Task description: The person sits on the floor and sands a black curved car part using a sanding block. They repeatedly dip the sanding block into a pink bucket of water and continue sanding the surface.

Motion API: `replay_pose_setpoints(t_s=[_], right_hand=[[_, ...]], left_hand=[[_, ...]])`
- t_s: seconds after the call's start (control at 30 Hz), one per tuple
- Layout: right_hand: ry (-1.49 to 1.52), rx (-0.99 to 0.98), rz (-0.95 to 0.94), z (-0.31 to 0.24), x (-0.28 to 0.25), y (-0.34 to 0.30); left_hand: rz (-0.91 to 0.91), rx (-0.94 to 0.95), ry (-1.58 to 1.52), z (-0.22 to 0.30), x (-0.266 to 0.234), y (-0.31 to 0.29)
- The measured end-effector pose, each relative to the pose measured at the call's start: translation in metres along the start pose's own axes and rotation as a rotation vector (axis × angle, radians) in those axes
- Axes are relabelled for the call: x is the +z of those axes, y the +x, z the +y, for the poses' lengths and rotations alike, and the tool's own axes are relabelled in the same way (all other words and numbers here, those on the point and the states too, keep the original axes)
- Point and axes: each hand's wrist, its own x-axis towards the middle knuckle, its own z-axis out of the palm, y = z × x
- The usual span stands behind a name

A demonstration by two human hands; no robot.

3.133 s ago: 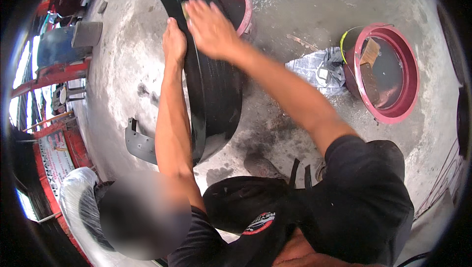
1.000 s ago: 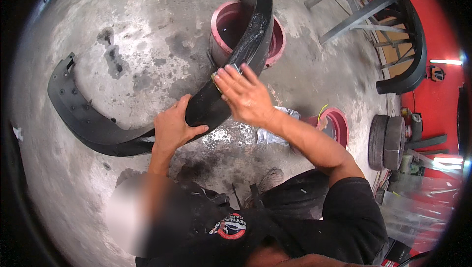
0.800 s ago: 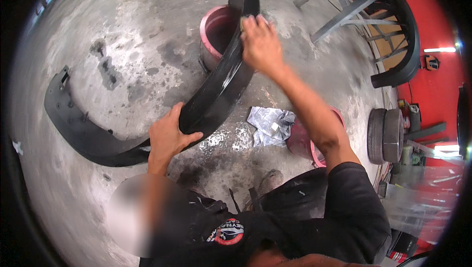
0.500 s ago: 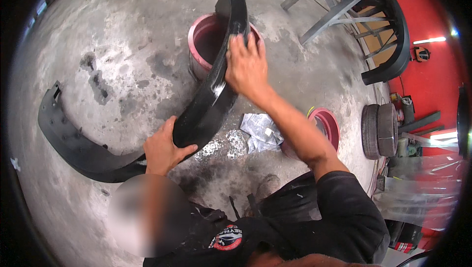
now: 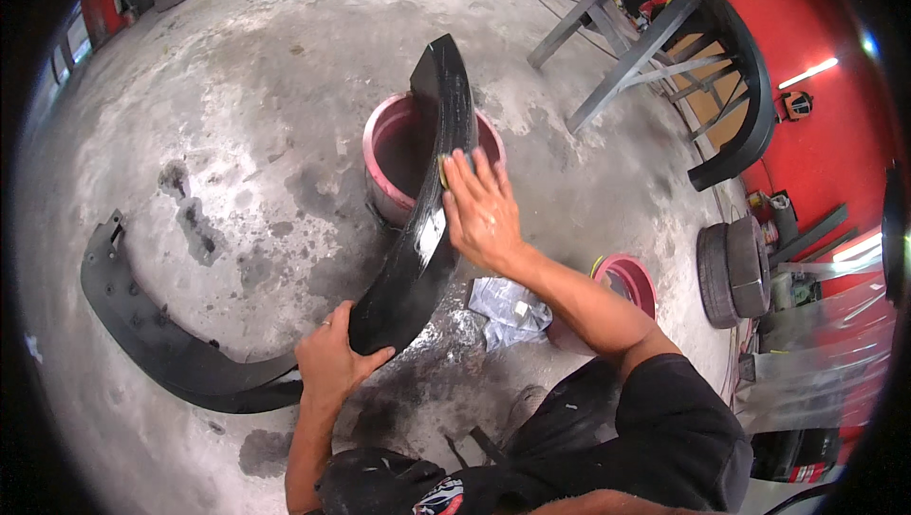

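Observation:
A curved, glossy black fender flare (image 5: 403, 282) slants away from me, its far end resting over a pink bucket (image 5: 384, 190). My left hand (image 5: 332, 355) grips its near end, thumb along one face and fingers behind the edge. Farther up, my right hand (image 5: 482, 216) presses a thin yellowish pad (image 5: 442, 171) flat against the flare's wet surface. Most of that pad is hidden under the fingers, so its exact kind does not show. On the floor at the left lies a second black fender flare (image 5: 161, 349), its near end passing behind my left wrist.
Right of the flare, a crumpled grey-white cloth or paper (image 5: 510, 311) lies beside a smaller pink bucket (image 5: 634, 278). A grey wooden stand (image 5: 636, 45) holds another dark curved part (image 5: 754, 112). Two tires (image 5: 731, 273) stand near the red wall (image 5: 826, 31).
The view has tilted up, so everything sits lower in it. My right hand has slid a little along the flare toward me. My left hand keeps its grip.

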Motion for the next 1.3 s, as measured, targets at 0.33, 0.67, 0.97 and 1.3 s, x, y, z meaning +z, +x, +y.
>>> replay_pose_setpoints(t_s=[0.33, 0.67, 0.97, 1.3], right_hand=[[0.187, -0.003, 0.044, 0.104, 0.082, 0.139], [0.174, 0.023, -0.139, 0.105, 0.07, 0.135], [0.16, 0.047, -0.15, 0.102, 0.058, 0.145], [0.141, -0.141, -0.154, 0.119, 0.052, 0.131]], left_hand=[[-0.094, -0.03, 0.051, 0.005, 0.004, 0.006], [-0.094, -0.005, 0.013, -0.001, 0.002, 0.013], [-0.051, 0.022, 0.019, 0.003, 0.01, 0.012], [-0.045, 0.013, 0.043, 0.006, 0.016, 0.01]])
